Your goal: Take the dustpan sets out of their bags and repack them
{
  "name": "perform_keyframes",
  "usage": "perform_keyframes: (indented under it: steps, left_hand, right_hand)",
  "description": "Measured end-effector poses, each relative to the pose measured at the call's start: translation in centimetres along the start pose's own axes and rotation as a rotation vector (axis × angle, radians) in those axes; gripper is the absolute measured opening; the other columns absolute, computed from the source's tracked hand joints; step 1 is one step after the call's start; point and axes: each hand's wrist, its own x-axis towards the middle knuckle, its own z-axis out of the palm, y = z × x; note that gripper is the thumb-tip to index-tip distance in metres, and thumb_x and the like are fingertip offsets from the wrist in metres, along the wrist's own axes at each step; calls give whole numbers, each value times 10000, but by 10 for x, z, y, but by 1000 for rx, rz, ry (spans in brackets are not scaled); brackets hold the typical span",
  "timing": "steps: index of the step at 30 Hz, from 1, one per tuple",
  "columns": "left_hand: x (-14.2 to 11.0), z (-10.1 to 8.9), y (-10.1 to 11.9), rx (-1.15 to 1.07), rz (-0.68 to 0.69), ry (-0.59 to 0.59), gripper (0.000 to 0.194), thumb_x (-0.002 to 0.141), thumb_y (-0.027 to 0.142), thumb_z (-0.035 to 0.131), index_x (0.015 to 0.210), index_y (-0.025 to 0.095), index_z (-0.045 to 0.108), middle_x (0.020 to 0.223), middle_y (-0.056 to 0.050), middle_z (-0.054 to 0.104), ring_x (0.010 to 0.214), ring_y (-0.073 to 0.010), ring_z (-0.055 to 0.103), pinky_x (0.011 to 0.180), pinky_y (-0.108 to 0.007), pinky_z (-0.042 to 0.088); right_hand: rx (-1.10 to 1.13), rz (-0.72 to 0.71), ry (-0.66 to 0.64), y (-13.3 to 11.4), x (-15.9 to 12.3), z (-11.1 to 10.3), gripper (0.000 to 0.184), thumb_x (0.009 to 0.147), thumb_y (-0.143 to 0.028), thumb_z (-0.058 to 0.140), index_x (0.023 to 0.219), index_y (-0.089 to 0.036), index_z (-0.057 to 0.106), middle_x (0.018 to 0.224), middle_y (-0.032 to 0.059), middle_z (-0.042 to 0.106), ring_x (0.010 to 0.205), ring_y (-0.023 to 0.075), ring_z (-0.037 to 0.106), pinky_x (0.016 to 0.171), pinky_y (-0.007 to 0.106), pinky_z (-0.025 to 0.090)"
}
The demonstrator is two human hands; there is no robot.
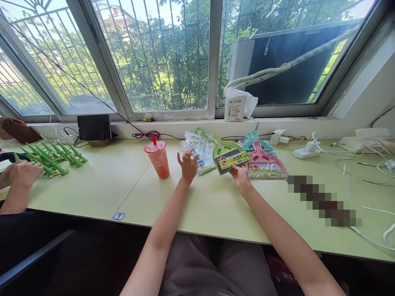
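My right hand (240, 175) grips the lower edge of a green dustpan and brush set (230, 154), which is tilted above the table with its handle toward the window. My left hand (188, 164) is raised with fingers apart and slightly curled, holding nothing. Just behind it lies clear plastic packaging (202, 150), with a green handle (202, 133) showing at its back. To the right of the held set rests a pink dustpan and brush set (265, 162) in clear wrap, partly over a blue set (256, 142).
A lidded cup of orange-red drink (158, 158) stands left of my left hand. Green spiky toy-like pieces (55, 158) lie at the far left beside another person's hands (23, 174). A power strip (307, 150) and white cables lie right. A small box (234, 107) sits on the sill.
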Motion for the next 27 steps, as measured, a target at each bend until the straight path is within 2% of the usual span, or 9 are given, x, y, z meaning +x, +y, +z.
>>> perform_keyframes:
  steps: [4, 6, 9, 12, 15, 19, 21, 24, 27]
  left_hand:
    - [5, 1, -13, 125, -67, -40, 379, 838, 37, 415, 756, 276, 698, 1359, -10, 560, 1395, -288, 324, 1167, -638, -62]
    - [8, 2, -16, 167, -108, -31, 370, 858, 70, 410, 829, 277, 715, 1349, -27, 564, 1383, -294, 336, 1166, -643, -47]
    - [7, 12, -14, 109, -111, -60, 280, 886, 232, 499, 1078, 256, 701, 1337, -98, 559, 1338, -314, 391, 1187, -593, 33]
    - [1, 26, -9, 20, -35, -180, 283, 791, 348, 670, 1049, 241, 714, 1308, -125, 572, 1307, -360, 416, 1188, -564, 83]
    - [-3, 33, -10, 47, 76, -305, 151, 761, 206, 672, 890, 248, 738, 1248, -116, 618, 1255, -354, 463, 1173, -539, 155]
    - [1, 28, -20, 184, 71, -393, 266, 811, 73, 525, 850, 222, 741, 1050, -155, 679, 1147, -333, 529, 1082, -497, 299]
    - [4, 24, -25, 251, 18, -385, 299, 869, 95, 455, 894, 200, 734, 996, -172, 676, 1104, -328, 543, 999, -468, 367]
    - [7, 20, -30, 291, -59, -301, 346, 959, 206, 364, 1014, 190, 706, 1013, -164, 671, 1061, -309, 552, 867, -408, 426]
    - [7, 19, -35, 257, -114, -190, 345, 979, 265, 363, 1079, 200, 687, 1050, -143, 672, 1065, -290, 551, 850, -374, 427]
  right_hand:
    - [12, 11, 67, -3, 2, -2, 229, 669, -98, 729, 823, -209, 600, 728, -17, 716, 660, 137, 703, 584, 235, 624]
    - [-9, 18, 89, -3, 2, -3, 215, 670, -79, 724, 785, -202, 590, 708, -19, 711, 638, 132, 696, 563, 223, 613]
    - [-50, 32, 87, -3, 2, -3, 211, 670, -56, 723, 748, -186, 576, 698, -11, 710, 602, 128, 684, 539, 216, 594]
    - [-89, 56, 71, -2, 0, -2, 202, 682, -38, 710, 745, -180, 581, 701, -3, 714, 584, 135, 682, 540, 229, 593]
    - [-98, 95, 68, -3, -2, -1, 179, 710, -24, 677, 752, -177, 595, 706, 0, 720, 575, 128, 681, 522, 213, 580]
    - [-118, 138, 7, -7, -4, 0, 165, 720, -22, 672, 783, -163, 615, 716, 12, 727, 568, 129, 679, 506, 207, 573]
    - [-138, 159, -23, -9, -6, 1, 161, 721, -19, 668, 794, -155, 619, 710, 18, 729, 563, 133, 679, 500, 208, 571]
    - [-195, 227, -92, -12, -11, 6, 159, 738, -6, 633, 818, -143, 633, 708, 28, 734, 555, 135, 681, 505, 214, 574]
    - [-271, 279, -189, -12, -17, 13, 170, 740, 2, 612, 824, -143, 642, 721, 35, 741, 566, 147, 690, 521, 233, 582]
